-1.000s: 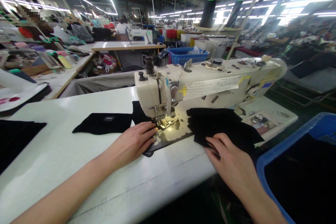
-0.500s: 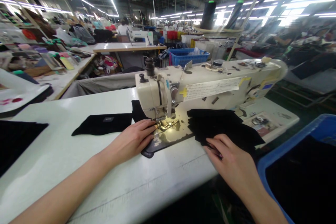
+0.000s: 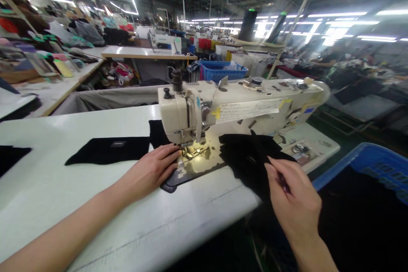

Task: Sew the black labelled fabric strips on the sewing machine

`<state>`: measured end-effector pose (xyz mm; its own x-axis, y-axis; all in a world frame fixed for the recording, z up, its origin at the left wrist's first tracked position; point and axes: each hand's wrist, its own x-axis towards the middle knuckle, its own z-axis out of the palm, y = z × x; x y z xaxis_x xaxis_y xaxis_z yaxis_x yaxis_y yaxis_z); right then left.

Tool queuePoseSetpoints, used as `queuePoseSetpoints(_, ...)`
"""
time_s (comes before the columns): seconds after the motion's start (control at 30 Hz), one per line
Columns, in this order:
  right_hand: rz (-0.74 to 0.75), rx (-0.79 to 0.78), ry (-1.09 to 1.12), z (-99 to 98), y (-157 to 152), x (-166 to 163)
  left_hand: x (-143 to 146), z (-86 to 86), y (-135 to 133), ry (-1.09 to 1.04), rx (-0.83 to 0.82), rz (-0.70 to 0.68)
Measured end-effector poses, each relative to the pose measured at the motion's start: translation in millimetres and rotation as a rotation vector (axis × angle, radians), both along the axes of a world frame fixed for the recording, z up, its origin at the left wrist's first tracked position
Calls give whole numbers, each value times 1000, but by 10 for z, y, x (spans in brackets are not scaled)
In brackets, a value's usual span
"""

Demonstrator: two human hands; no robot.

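My left hand (image 3: 156,165) lies with its fingers stretched out at the needle end of the sewing machine (image 3: 236,102), fingertips beside the presser foot and the lit brass guide (image 3: 198,151). Behind it, a black fabric piece with a small grey label (image 3: 92,151) lies flat, touching another black piece (image 3: 156,132) by the machine head. On the right, my right hand (image 3: 295,195) is closed on the edge of a black fabric piece (image 3: 262,148), raised over a stack of black pieces (image 3: 236,149). Something dark and slim shows in its palm; I cannot make out what.
The white table (image 3: 127,229) carries ruler marks along its front edge. More black fabric (image 3: 12,157) lies at the far left. A blue crate (image 3: 376,157) with black fabric stands at the right. Thread cones (image 3: 247,25) rise behind the machine.
My right hand has lifted the edge of a black fabric piece up from the stack. The left hand keeps its place by the presser foot. The view has turned slightly right.
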<state>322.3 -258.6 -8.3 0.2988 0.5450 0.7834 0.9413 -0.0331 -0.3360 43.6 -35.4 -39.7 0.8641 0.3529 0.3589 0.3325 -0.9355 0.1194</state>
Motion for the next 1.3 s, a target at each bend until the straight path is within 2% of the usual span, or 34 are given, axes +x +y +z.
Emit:
queuePoseSetpoints(0.1, -150, 256, 50, 138, -63, -44, -17, -84, 48, -39, 5, 3)
queuePoseSetpoints(0.17, -197, 338, 267, 214, -119, -84, -49, -95, 57, -31, 16, 43)
queuePoseSetpoints(0.23, -110, 323, 577, 280, -172, -135, -103, -41, 10, 9, 16, 161)
queuePoseSetpoints(0.33, 188, 141, 1014, 346, -212, -238, -182, 143, -215, 46, -37, 347)
queuePoseSetpoints(0.37, 287, 56, 1124, 355, -211, -282, -191, 216, -331, 19, -95, 355)
queuePoseSetpoints(0.43, 421, -134, 1267, 355, -186, -378, -159, 354, -592, -109, -337, 255)
queuePoseSetpoints(0.5, 500, -335, 1307, 336, -139, -477, -63, 472, -838, -244, -684, 103)
queuePoseSetpoints(0.57, 596, -545, 1289, 298, -82, -570, 74, 572, -1001, -353, -974, 45)
queuePoseSetpoints(0.63, 680, -681, 1257, 234, -31, -650, 208, 657, -1050, -342, -1158, 61)
queuePoseSetpoints(0.7, 704, -718, 1263, 137, -4, -719, 300, 718, -999, -262, -1246, 121)
queuePoseSetpoints(0.83, 653, -773, 1307, -125, -47, -840, 323, 735, -739, -351, -1213, 322)
queuePoseSetpoints(1.0, 593, -1035, 1264, -406, -169, -994, 260, 627, -473, -420, -1220, 512)
queuePoseSetpoints(1.17, 625, -1057, 1263, -449, -202, -1069, 280, 499, -356, -401, -1249, 563)
queuePoseSetpoints(1.3, 652, -1079, 1272, -470, -165, -1047, 275, 395, -242, -332, -1097, 528)
